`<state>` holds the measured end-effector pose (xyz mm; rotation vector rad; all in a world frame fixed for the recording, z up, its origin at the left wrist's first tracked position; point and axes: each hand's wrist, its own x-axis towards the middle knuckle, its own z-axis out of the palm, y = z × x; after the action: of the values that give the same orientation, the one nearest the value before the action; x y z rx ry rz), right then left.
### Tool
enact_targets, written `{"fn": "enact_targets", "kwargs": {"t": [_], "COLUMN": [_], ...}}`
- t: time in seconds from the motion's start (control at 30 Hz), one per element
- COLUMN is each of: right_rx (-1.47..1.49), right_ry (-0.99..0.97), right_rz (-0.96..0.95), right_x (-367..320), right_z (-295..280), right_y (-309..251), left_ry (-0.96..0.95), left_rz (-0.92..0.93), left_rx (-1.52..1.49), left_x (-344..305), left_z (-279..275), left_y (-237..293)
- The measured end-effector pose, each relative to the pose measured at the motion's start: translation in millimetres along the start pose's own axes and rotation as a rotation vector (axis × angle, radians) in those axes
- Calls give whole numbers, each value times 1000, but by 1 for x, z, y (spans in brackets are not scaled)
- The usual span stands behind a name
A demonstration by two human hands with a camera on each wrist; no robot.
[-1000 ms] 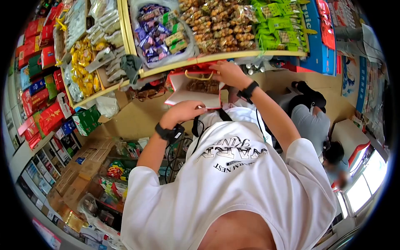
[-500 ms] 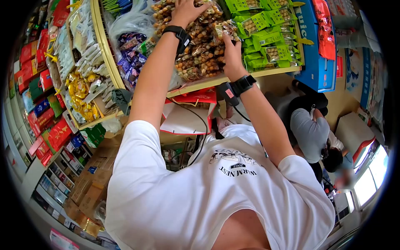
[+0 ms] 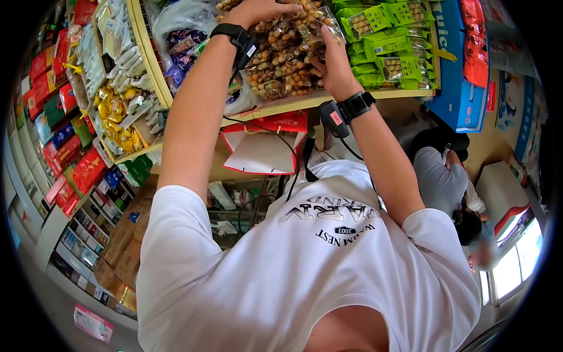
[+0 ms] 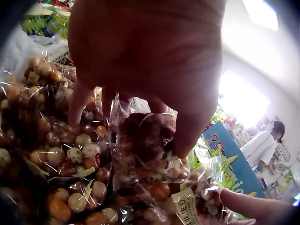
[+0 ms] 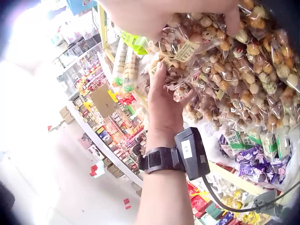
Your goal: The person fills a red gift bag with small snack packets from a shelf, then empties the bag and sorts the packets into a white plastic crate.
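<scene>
Clear snack bags of small round orange, cream and speckled balls [image 3: 281, 73] lie heaped in the display bin. My left hand [image 3: 255, 10] reaches over the heap, its fingertips out of the head view. In the left wrist view its thumb and fingers go around one clear snack bag [image 4: 161, 187]. From the right, my right hand [image 3: 341, 73] pinches the same bag's end beside the green packets [image 3: 390, 38]; its thumb shows low in the left wrist view. Below the bin edge stands a red-and-white paper bag [image 3: 261, 152], untouched by either hand.
Purple-wrapped sweets [image 3: 179, 44] in a plastic bag lie left of the heap. A tan bin edge [image 3: 275, 110] runs along the front. A blue box [image 3: 457, 76] stands at the right end. A crouching person [image 3: 440, 176] is behind on the right, and cables hang from both wrists.
Both hands have left the paper bag, moved up to the heap and taken hold of a snack bag. Since half a second ago the right hand has shifted only slightly.
</scene>
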<state>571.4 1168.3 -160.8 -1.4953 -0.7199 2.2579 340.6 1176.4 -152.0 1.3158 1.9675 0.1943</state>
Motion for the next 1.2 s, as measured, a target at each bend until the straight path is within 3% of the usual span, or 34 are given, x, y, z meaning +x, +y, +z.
{"fn": "enact_targets", "kwargs": {"t": [0.07,0.13,0.2,0.23,0.27,0.37,0.47,0.57,0.67,0.73,0.77,0.8,0.87,0.93,0.97,1.0,1.13,1.2], "right_rx": [11,-40,-87,-99,-109,-471,-558,-723,-954,-1025,-1061,-1094,-1071,-1007,-1005,-952,-751,-485], "right_ry": [-53,-80,-102,-141,-176,-77,-29,15,5,2,-47,-94,-90,-94,-89,-78,-63,-64], "right_rz": [-21,-37,-52,-74,-100,-304,-341,-348,-335,-400,-312,-225,-253,-165,-171,-217,-262,-214], "right_x": [3,-5,-11,-10,-8,9,10,15,17,19,20,21,29,31,35,36,38,41], "right_z": [-1,-2,-6,-9,-13,-24,-24,-24,-23,-21,-20,-18,-16,-12,-10,-10,-9,-4], "right_y": [3,2,3,7,11,34,35,24,11,6,2,-1,1,-6,-6,-4,1,1], "left_ry": [-84,-51,53,11,101,-18,47,209,99,-94,-196,-193,-242,-145,-94,-47,-150,-88], "left_rz": [143,158,245,200,184,84,61,9,-98,-72,-213,-212,-241,-207,-63,83,40,106], "left_rx": [-112,-94,116,73,56,119,-48,147,365,1,-14,-10,-347,-236,-125,-15,-119,-216], "left_x": [-6,-13,-20,-27,-27,-36,-10,24,38,35,36,36,35,71,98,104,106,100], "left_z": [-8,-4,2,-2,10,-11,-10,0,-2,-14,-21,-24,-31,-6,14,15,10,17], "left_y": [4,3,2,10,3,37,30,17,25,32,36,36,36,-9,-50,-56,-53,-51]}}
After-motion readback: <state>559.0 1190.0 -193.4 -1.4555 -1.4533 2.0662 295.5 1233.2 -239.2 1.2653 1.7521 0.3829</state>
